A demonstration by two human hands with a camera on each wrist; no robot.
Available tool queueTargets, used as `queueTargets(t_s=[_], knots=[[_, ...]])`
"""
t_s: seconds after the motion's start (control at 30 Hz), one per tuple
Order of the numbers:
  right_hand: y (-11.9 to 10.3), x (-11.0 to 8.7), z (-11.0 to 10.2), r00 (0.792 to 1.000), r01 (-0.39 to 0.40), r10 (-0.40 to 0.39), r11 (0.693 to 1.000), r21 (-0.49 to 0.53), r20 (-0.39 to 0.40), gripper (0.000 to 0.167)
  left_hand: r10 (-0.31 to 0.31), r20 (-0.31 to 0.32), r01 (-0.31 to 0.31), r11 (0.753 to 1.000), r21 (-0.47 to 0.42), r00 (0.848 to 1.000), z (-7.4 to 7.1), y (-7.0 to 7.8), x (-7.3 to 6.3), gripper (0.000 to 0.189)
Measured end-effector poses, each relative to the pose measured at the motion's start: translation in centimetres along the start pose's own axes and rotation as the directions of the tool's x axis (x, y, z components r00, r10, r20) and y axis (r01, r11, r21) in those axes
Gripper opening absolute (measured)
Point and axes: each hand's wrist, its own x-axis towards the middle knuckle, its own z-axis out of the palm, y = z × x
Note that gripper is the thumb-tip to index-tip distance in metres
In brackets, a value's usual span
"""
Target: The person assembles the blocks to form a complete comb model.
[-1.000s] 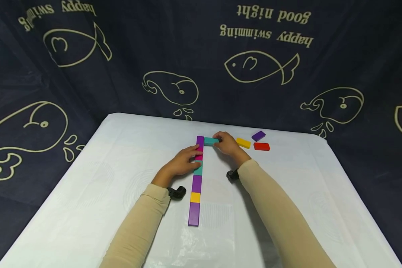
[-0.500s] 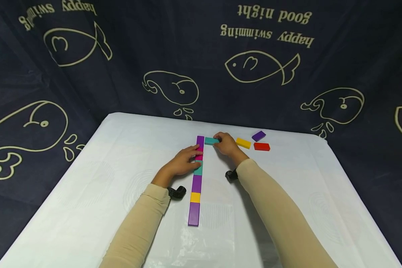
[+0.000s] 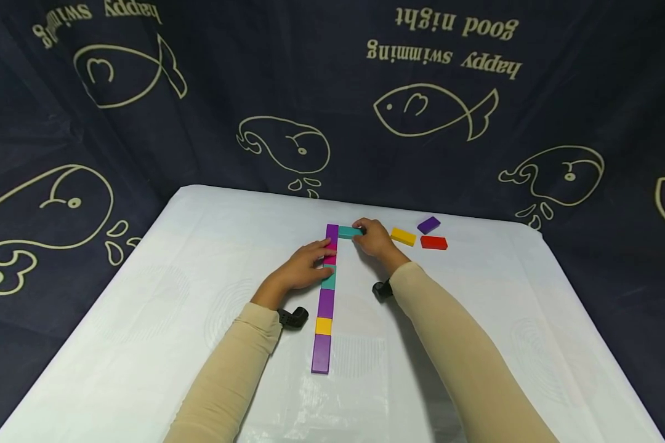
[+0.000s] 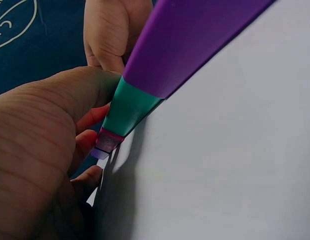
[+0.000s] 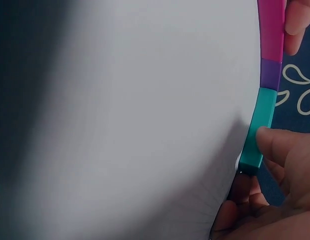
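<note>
A straight row of flat blocks runs away from me on the white table. From near to far come a purple block, a yellow block, another purple block, a teal block, a magenta block and a purple block. My left hand lies along the row's left side, its thumb at the teal block and its fingers touching the far part. Between thumb and fingers, my right hand pinches a second teal block, lying crosswise with its end against the row's far purple block.
Right of my right hand lie a loose yellow block, a red block and a small purple block. Behind the white table hangs a dark cloth printed with fish and whales.
My right hand and its teal block have shifted very slightly toward the far edge. My left hand stays in place against the row.
</note>
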Motion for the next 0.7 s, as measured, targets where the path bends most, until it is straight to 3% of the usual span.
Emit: queueTargets(t_s=[0.7], knots=[[-0.07, -0.03, -0.07, 1.000, -0.004, 0.005, 1.000, -0.021, 0.018, 0.036, -0.013, 0.006, 0.013, 1.000, -0.002, 1.000, -0.06, 0.11, 0.01, 0.050]])
